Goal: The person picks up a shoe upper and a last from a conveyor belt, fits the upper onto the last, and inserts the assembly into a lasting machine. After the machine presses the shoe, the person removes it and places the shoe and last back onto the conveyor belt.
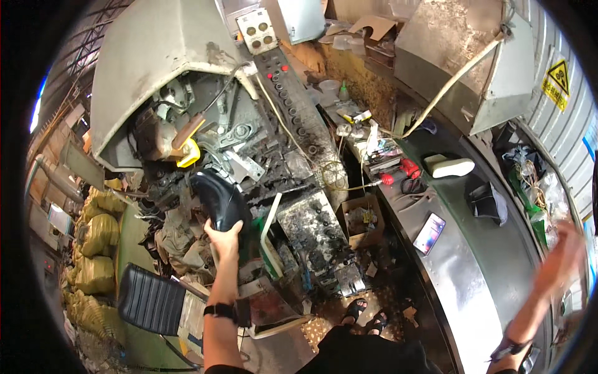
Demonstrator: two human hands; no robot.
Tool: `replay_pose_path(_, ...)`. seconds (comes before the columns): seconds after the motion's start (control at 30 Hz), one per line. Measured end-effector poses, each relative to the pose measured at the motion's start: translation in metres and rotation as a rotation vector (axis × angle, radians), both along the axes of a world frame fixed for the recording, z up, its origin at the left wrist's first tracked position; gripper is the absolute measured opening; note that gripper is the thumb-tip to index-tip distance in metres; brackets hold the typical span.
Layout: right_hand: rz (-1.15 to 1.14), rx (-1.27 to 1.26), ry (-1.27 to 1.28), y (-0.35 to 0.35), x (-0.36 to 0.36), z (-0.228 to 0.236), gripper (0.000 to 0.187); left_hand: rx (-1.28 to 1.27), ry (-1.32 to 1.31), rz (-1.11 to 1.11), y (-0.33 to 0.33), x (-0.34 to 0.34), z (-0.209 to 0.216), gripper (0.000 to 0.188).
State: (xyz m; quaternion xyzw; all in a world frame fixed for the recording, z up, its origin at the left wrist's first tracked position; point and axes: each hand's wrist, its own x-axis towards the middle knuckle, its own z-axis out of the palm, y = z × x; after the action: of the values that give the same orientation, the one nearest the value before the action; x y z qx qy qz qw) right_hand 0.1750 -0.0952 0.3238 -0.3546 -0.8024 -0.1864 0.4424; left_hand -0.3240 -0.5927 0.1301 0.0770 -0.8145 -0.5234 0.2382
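My left hand (225, 239) grips the near end of a glossy black shoe (218, 198), thumb and fingers around it. The shoe's far end rests against the metal clamps (242, 167) of a large grimy machine (249, 106). Far off to the right, my right hand (560, 257) is smeared by motion, so its fingers cannot be made out. That hand is over the outer side of the green conveyor belt (461, 209), near some plastic bags (551, 196).
A pale shoe-shaped piece (450, 166) and a dark shoe piece (488, 203) lie on the belt. A phone (430, 234) lies on the metal ledge, below a red-handled tool (409, 167). At left stands a black chair (151, 300); a cardboard box (362, 221) is beside the machine.
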Motion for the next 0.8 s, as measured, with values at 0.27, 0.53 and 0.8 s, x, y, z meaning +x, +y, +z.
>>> replay_pose_path(0.27,0.775,-1.620,0.391,-0.085,-0.111,-0.189,0.031,0.111,-0.156,-0.325,0.025,0.038,0.097,0.048)
replay_pose_path(0.53,1.621,-2.213,1.042,-0.115,-0.212,-0.116,0.065,1.046,-0.744,-1.180,0.114,0.164,0.115,0.062)
replay_pose_path(0.8,0.999,-1.915,1.285,-0.108,-0.113,-0.098,0.064,1.137,-1.429,-1.459,0.192,0.205,0.050,0.049)
